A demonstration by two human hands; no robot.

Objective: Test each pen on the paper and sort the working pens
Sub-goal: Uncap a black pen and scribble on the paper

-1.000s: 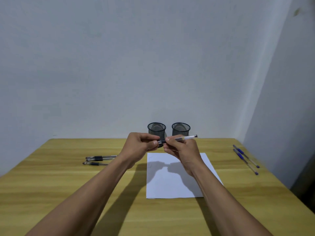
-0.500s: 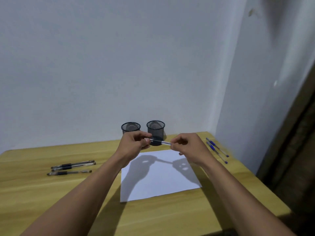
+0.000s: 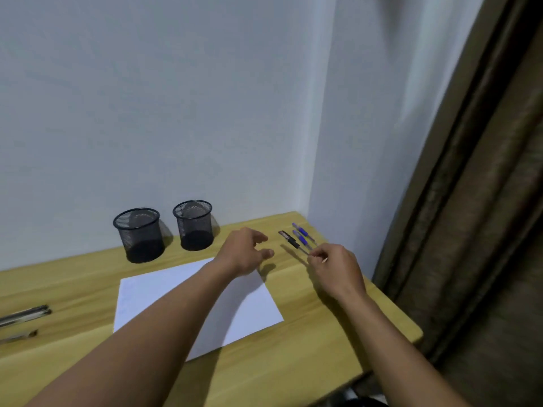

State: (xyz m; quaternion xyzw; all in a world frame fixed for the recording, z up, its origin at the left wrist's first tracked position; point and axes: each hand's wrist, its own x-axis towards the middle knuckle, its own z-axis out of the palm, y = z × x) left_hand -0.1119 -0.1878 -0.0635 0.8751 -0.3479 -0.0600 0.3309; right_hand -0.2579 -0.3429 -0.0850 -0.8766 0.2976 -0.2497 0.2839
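Black pen [image 3: 293,243]: it is pinched at its near end by the fingertips [image 3: 316,255] of the right hand [image 3: 335,270]. Thumb and forefinger are closed on the barrel and the other fingers curl in behind them. From those fingertips the black pen slants away and to the left, its dark end farthest from the hand. Its shadow falls on the wood just left of it; whether that far end touches the table [image 3: 338,324] I cannot tell. Just past the right fingertips, close alongside the black pen on its right, lie two blue pens [image 3: 303,240]. They run roughly parallel to it, near the table's back right corner.

The left hand [image 3: 242,255] holds nothing. Its fingers [image 3: 260,238] are loosely spread and only slightly bent, with the thumb set apart from them. The tips point toward the black pen, with a clear gap between.

Under the left wrist and forearm lies a white sheet of paper [image 3: 164,292]; the left fingertips reach just past its far right corner. Beyond and to the left of the left fingers stand two black mesh cups by the wall. The right cup [image 3: 194,227] is nearer the fingers and the left cup [image 3: 140,236] stands beside it, not touching.

Well to the left of both hands, at the edge of view, more loose pens [image 3: 25,313] lie blurred on the wood. To the right of the right hand, past the table's edge, hangs a brown curtain [image 3: 470,230].
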